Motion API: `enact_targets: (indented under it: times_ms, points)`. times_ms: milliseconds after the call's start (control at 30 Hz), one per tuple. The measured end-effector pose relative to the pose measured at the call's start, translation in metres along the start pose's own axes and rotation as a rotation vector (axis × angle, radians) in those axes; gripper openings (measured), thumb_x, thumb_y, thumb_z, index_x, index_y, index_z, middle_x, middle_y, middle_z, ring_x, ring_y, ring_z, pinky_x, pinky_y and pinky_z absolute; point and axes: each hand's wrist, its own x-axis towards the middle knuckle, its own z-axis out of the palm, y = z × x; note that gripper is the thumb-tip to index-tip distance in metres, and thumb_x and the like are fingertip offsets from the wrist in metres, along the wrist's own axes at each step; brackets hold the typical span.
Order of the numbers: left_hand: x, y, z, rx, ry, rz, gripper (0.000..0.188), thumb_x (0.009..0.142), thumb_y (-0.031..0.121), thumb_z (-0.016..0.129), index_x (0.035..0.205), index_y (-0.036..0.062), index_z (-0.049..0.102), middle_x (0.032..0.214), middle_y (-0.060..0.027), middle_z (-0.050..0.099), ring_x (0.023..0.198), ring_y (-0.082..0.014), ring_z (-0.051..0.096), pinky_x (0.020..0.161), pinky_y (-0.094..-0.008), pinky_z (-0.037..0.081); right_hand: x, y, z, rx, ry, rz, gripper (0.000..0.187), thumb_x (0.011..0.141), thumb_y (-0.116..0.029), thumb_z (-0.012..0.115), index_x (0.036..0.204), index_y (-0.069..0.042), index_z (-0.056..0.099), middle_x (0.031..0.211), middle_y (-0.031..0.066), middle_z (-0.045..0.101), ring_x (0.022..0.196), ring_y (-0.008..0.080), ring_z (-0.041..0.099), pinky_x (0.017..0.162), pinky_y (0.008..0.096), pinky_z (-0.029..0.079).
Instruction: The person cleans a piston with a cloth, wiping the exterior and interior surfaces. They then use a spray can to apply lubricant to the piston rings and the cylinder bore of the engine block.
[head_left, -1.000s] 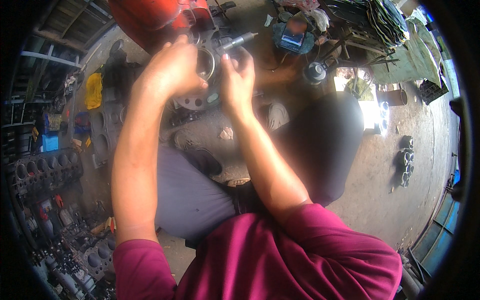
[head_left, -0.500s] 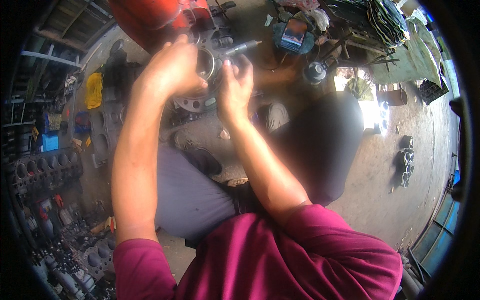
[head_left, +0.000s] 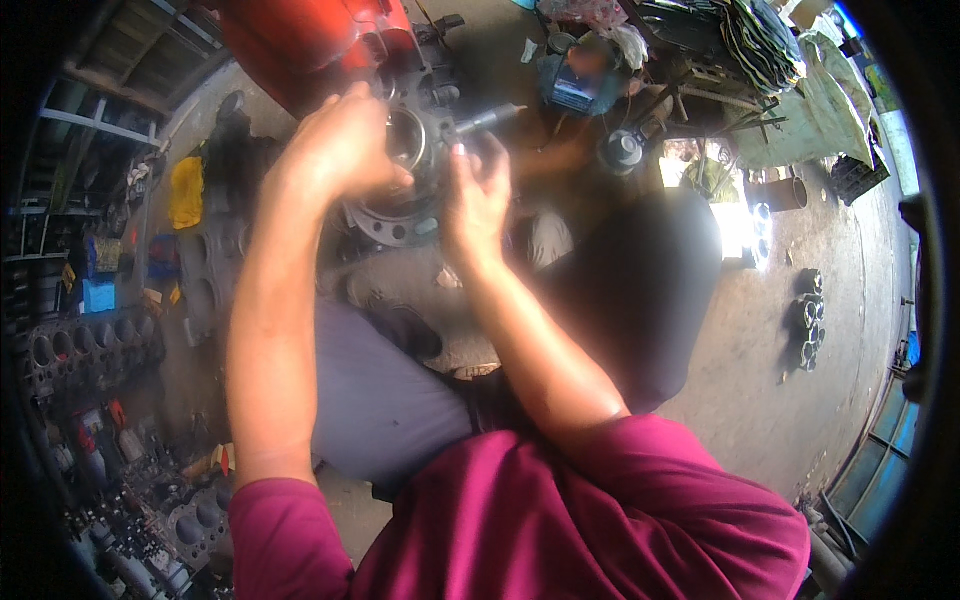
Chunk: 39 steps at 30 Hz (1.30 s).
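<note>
My left hand (head_left: 335, 145) curls round the left side of a shiny metal ring (head_left: 418, 140), its thumb low on the rim and its fingers at the top. My right hand (head_left: 475, 195) is bent beside the ring, thumb raised. Just above its fingers, a silver barrel-shaped tool like a micrometer (head_left: 490, 118) slants up to the right. How the fingers grip it is partly hidden. Under and behind both hands lies a grey metal engine part with a round, holed flange (head_left: 395, 232).
A red metal body (head_left: 300, 40) stands just beyond my hands. Engine blocks (head_left: 90, 340) line the left, near a yellow cloth (head_left: 187, 192). Several metal cylinders (head_left: 810, 320) sit on the right floor. Far right, a stack of gaskets (head_left: 755, 45) lies on a cluttered stand.
The whole view has shifted slightly. My right hand and the tool sit a little lower in the picture. My left hand stays at the ring.
</note>
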Motion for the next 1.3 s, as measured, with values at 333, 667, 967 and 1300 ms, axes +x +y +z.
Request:
enact_targets:
  times_ms: [333,667,967,1300]
  points:
    - [0.003,-0.029,0.026,-0.247,0.063,0.079,0.099,0.055,0.04,0.098,0.133,-0.0046,0.057,0.129,-0.0242,0.062,0.125,-0.0387,0.06,0.109,-0.0433,0.049,-0.029,-0.094,-0.036,-0.094,0.003,-0.002,0.043,0.103,-0.013,0.064,0.14,0.002,0.048,0.087,0.0012,0.059,0.08,0.0088,0.054,0.072,0.0247,0.045]
    - [-0.047,-0.025,0.032,-0.219,0.334,0.286,0.081,0.051,0.033,0.092,0.118,-0.0032,0.064,0.107,-0.0191,0.065,0.102,-0.0375,0.067,0.093,-0.0439,0.056,-0.09,-0.256,-0.097,-0.218,-0.115,-0.273,0.048,0.107,-0.014,0.055,0.152,-0.004,0.04,0.08,0.0052,0.053,0.065,0.0124,0.05,0.057,0.0269,0.042]
    - [-0.08,0.042,0.13,-0.259,-0.208,0.57,0.088,0.052,0.045,0.097,0.119,-0.0006,0.063,0.112,-0.0194,0.065,0.111,-0.0351,0.064,0.099,-0.0436,0.054,-0.128,-0.285,-0.143,-0.264,0.019,-0.421,0.052,0.106,-0.013,0.054,0.152,-0.001,0.036,0.105,0.0121,0.062,0.066,0.0114,0.051,0.052,0.027,0.041]
    - [-0.04,0.096,0.305,-0.305,-0.109,0.108,0.075,0.062,0.026,0.095,0.121,-0.0002,0.058,0.122,-0.0216,0.056,0.123,-0.0409,0.054,0.104,-0.0475,0.05,-0.099,-0.258,-0.15,-0.073,-0.158,-0.234,0.063,0.103,-0.013,0.061,0.156,-0.003,0.028,0.076,0.0085,0.055,0.062,0.0153,0.053,0.056,0.0302,0.044]
